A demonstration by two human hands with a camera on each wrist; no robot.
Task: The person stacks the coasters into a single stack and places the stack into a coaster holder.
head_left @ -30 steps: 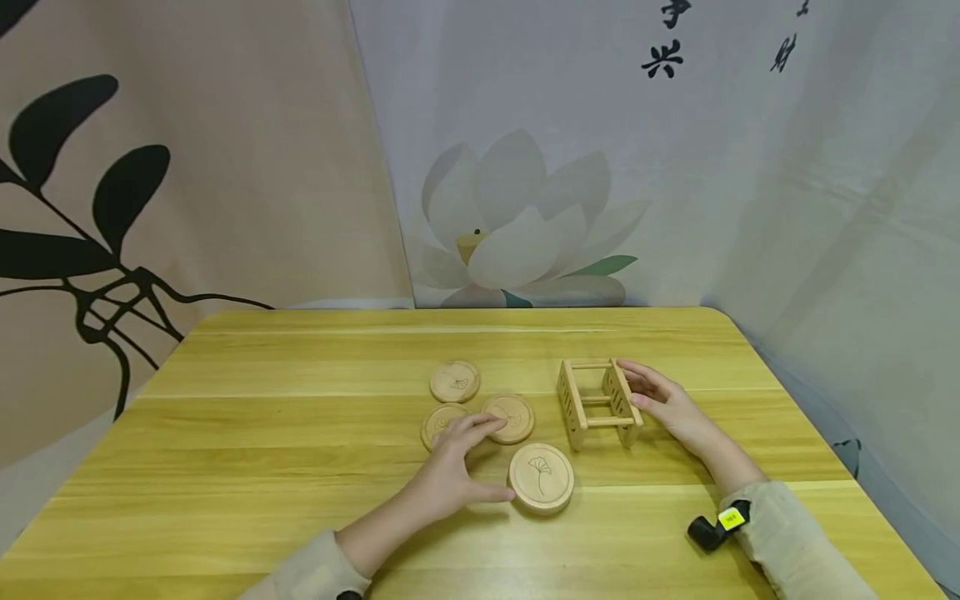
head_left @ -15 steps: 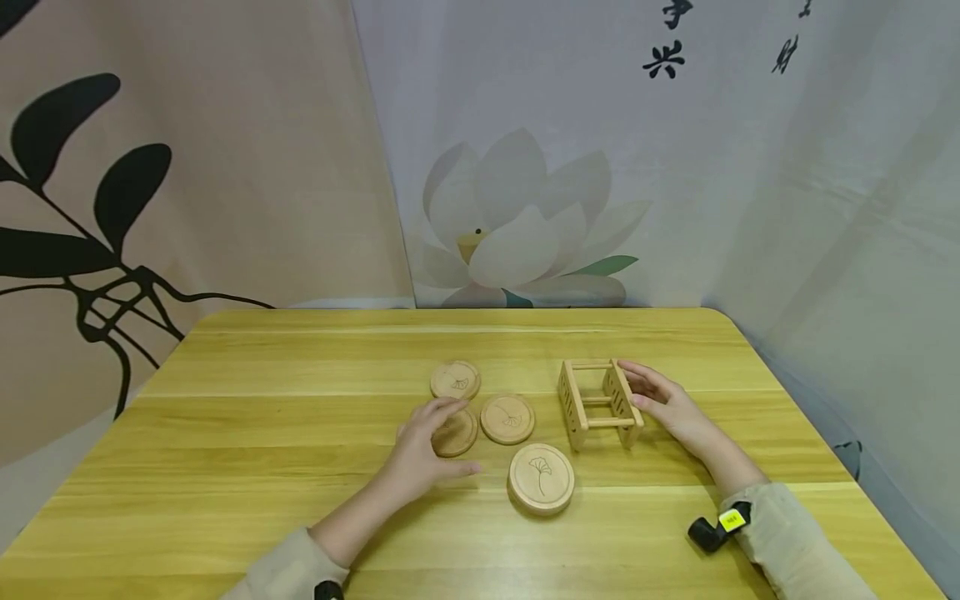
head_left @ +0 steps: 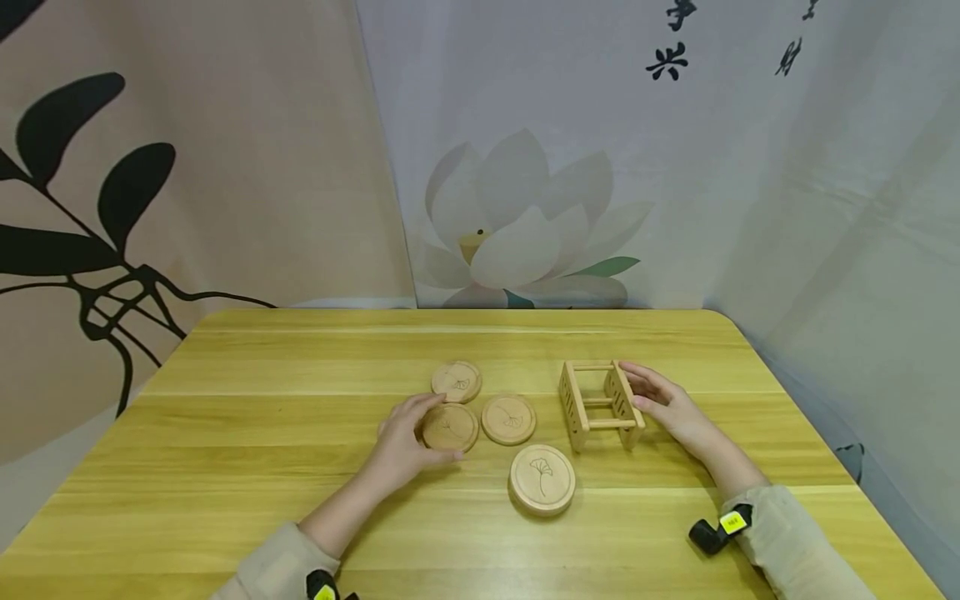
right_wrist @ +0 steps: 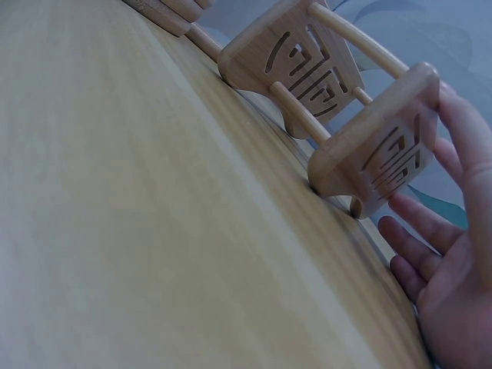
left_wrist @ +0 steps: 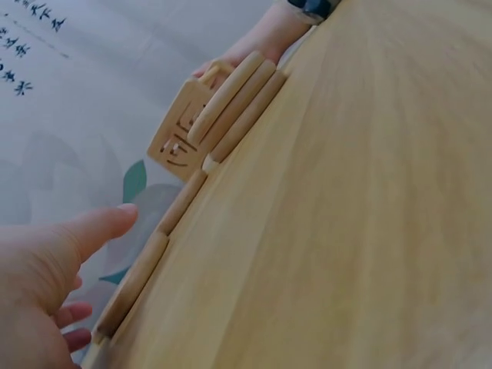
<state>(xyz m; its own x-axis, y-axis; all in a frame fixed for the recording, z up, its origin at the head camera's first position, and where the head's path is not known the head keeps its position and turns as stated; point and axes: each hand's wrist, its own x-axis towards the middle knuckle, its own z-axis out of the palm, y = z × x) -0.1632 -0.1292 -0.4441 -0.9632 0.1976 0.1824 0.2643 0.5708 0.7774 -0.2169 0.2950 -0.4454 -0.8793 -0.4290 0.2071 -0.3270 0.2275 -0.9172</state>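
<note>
My left hand (head_left: 405, 437) spreads its thumb and fingers around the near-left round wooden coaster (head_left: 450, 427), which has a ginkgo leaf engraved on it. In the left wrist view the thumb stands clear of the coasters, and the other fingers are near the closest coaster's edge (left_wrist: 131, 288). On the right side, my right hand (head_left: 670, 404) touches the outer panel of a wooden coaster rack (head_left: 573, 408) with its fingertips. The right wrist view shows loosely extended fingers against that slotted panel (right_wrist: 392, 157). The rack stands upright, with nothing between its rods.
Another coaster (head_left: 457, 381) lies behind the near-left one, and one more (head_left: 508, 419) to its right. A short stack of coasters (head_left: 542, 479) sits nearer the person, in front of the rack. All stand on a wooden table (head_left: 300, 400), with a printed curtain (head_left: 525, 100) behind.
My left hand has moved left, away from the stack and past the middle coaster, to the near-left coaster. My right hand and the rack have stayed in place.
</note>
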